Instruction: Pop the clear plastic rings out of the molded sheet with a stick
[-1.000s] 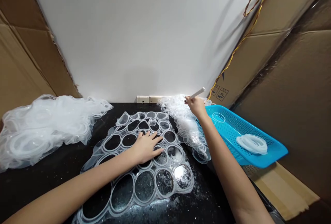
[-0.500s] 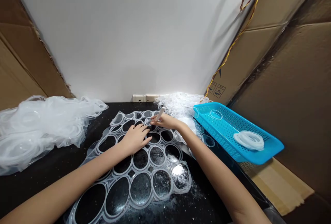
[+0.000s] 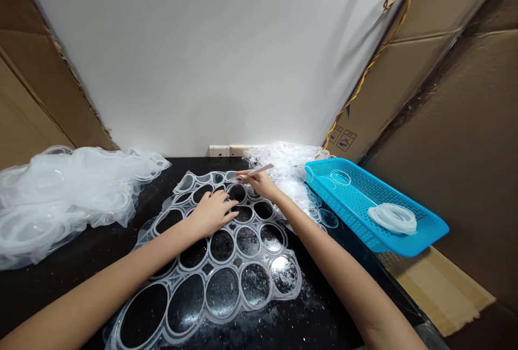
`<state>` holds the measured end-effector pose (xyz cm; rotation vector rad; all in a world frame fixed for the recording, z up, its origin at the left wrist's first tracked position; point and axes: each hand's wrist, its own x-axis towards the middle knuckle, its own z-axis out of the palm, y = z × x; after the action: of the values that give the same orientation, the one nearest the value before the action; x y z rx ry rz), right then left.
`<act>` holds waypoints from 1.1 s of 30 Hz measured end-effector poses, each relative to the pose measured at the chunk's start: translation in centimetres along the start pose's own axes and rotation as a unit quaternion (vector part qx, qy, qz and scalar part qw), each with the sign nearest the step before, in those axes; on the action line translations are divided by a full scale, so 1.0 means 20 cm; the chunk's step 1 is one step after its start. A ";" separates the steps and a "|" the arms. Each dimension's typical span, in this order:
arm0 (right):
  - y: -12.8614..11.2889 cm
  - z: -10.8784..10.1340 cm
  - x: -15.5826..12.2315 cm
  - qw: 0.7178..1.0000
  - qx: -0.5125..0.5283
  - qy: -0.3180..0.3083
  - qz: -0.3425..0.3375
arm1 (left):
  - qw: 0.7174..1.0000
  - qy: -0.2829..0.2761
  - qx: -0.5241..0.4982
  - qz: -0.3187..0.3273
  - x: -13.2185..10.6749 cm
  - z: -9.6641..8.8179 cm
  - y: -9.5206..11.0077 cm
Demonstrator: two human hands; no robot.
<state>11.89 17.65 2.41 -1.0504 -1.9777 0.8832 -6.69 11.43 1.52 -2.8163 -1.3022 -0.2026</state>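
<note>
Across the black speckled countertop [image 3: 324, 309] lies a clear plastic sheet [image 3: 239, 288] full of round holes. The left hand [image 3: 210, 214] rests palm-down on it, fingers loosely spread. Farther on, over the sheet's far part, the right hand [image 3: 262, 184] grips a slim white pen-like tool [image 3: 262, 169]. Behind, translucent rings [image 3: 289, 157] lie heaped near the white wall [image 3: 218, 53].
</note>
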 end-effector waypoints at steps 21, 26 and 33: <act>-0.11 -0.02 0.00 0.986 0.122 0.025 0.113 | 0.976 0.045 -0.180 -0.116 0.36 0.00 -0.13; -0.06 -0.06 0.02 0.980 0.098 0.096 0.142 | 0.964 0.014 -0.231 -0.133 0.38 0.04 -0.16; -0.06 -0.01 0.02 0.967 0.141 0.067 0.203 | 0.948 0.009 -0.283 -0.143 0.37 0.07 -0.22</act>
<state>11.33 17.57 3.67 -1.3287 -1.4916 1.2348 -5.08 19.99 1.09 -3.0168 -1.9080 -0.7154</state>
